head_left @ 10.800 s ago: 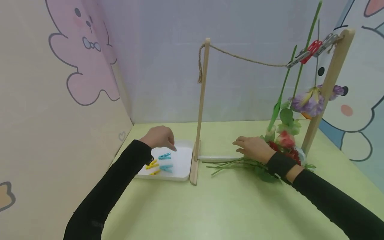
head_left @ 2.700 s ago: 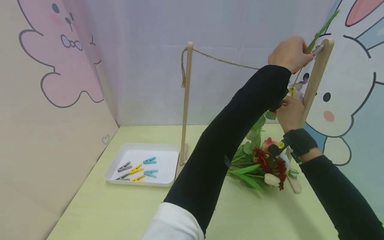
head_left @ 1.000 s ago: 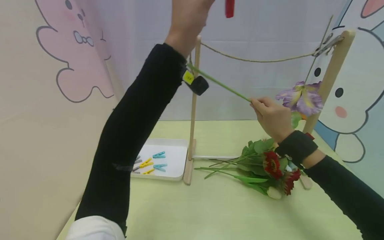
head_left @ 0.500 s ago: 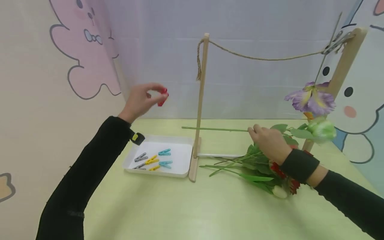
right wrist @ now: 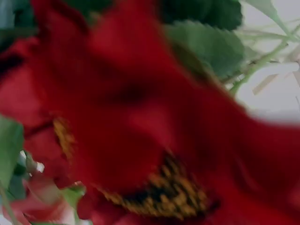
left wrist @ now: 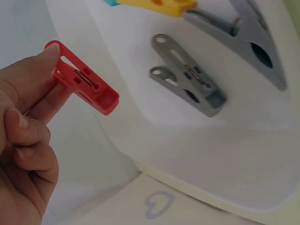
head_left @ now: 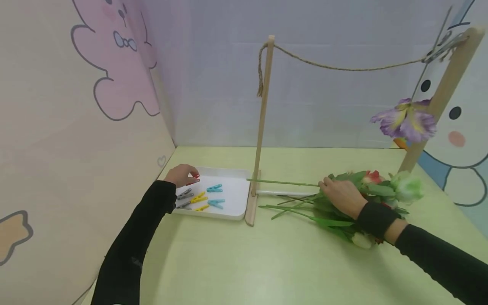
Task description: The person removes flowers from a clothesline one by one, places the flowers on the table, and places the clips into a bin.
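Observation:
My left hand (head_left: 182, 175) pinches a red clothespin (left wrist: 86, 77) by its handle ends, over the left side of the white tray (head_left: 236, 180). Grey clothespins (left wrist: 187, 77), yellow clothespins (head_left: 199, 198) and blue clothespins (head_left: 215, 203) lie in the tray. My right hand (head_left: 343, 195) grips the green stem (head_left: 282, 182) of a pale green flower (head_left: 407, 186), low over a pile of flowers. In the right wrist view a red flower (right wrist: 136, 108) fills most of the frame and hides that hand. A purple iris (head_left: 406, 120) hangs upside down from the rope at the right.
A rope (head_left: 343, 68) sags between a thin left post (head_left: 264, 106) and a thick right post (head_left: 450, 93). Grey clothespins (head_left: 447, 48) grip it near the right post. A white bar (head_left: 286, 193) joins the posts low down. A wall stands at the left.
The red clothespin and the green-stemmed flowers have left the rope; the iris still hangs. My left hand has brought the clothespin down to the tray, and my right hand has lowered the pale green flower.

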### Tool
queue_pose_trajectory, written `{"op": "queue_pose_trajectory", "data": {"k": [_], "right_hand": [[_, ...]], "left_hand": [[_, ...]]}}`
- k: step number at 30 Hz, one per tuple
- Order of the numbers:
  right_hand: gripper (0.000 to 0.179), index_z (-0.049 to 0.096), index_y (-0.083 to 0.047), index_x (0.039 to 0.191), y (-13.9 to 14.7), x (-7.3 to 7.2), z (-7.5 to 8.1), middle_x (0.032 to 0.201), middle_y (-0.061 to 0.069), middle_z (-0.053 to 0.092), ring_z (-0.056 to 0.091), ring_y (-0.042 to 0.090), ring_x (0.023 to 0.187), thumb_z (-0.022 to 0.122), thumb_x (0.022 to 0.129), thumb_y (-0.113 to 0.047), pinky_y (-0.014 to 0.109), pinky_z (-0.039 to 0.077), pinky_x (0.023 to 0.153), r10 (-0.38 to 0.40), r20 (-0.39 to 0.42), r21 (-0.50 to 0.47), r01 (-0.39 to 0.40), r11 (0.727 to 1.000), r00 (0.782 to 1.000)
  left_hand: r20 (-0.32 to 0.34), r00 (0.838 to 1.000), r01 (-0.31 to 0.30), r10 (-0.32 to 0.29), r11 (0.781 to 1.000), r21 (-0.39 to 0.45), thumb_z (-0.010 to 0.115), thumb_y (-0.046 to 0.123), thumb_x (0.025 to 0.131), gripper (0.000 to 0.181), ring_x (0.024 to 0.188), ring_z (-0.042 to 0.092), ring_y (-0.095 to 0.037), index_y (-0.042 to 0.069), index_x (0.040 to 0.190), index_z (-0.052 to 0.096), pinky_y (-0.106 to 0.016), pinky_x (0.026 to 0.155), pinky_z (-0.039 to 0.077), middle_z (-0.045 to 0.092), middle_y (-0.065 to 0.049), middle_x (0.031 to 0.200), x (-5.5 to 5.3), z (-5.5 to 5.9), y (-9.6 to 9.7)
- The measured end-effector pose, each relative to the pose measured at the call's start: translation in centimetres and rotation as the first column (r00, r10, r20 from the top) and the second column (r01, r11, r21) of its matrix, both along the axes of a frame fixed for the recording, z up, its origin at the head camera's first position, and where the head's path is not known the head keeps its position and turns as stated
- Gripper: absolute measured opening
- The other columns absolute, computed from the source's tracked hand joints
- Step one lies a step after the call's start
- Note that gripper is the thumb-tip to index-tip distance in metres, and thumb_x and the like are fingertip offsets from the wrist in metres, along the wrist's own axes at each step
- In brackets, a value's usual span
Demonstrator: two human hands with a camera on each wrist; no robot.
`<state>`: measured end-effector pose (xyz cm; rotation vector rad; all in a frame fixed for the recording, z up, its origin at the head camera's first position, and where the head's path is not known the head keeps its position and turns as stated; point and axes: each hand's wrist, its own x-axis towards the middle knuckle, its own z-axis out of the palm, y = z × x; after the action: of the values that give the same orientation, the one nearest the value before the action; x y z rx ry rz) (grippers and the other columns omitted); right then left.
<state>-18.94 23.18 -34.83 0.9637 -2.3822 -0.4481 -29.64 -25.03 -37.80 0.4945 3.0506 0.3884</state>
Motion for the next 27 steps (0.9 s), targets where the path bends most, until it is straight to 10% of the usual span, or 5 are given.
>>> {"op": "queue_pose_trajectory", "data": {"k": [17,27], "right_hand": [[0.026,0.064,-0.001,0.092,0.2,-0.7,-2.9,0.084,0.012,0.056,0.047,0.016,0.052,0.074,0.068,0.003,0.022,0.031,0.042,0.035,0.001,0.020,-0.035,0.999,0.999],[0.028,0.063,-0.001,0.096,0.1,-0.8,-3.1,0.087,0.013,0.056,0.049,0.016,0.053,0.074,0.069,0.002,0.022,0.033,0.042,0.016,0.023,0.038,-0.016,0.999,1.000]], "left_hand": [[-0.032,0.992,-0.126,0.122,0.975,-0.185,0.069,0.022,0.082,0.024,0.076,0.058,-0.021,0.004,0.097,0.068,-0.039,0.072,0.051,0.068,-0.009,0.090,-0.5,-3.2,0.2],[0.006,0.984,-0.177,0.180,0.971,-0.159,0.069,0.019,0.081,0.026,0.074,0.055,-0.021,0.003,0.100,0.068,-0.039,0.067,0.049,0.067,-0.010,0.090,-0.8,-3.8,-0.1]]}}
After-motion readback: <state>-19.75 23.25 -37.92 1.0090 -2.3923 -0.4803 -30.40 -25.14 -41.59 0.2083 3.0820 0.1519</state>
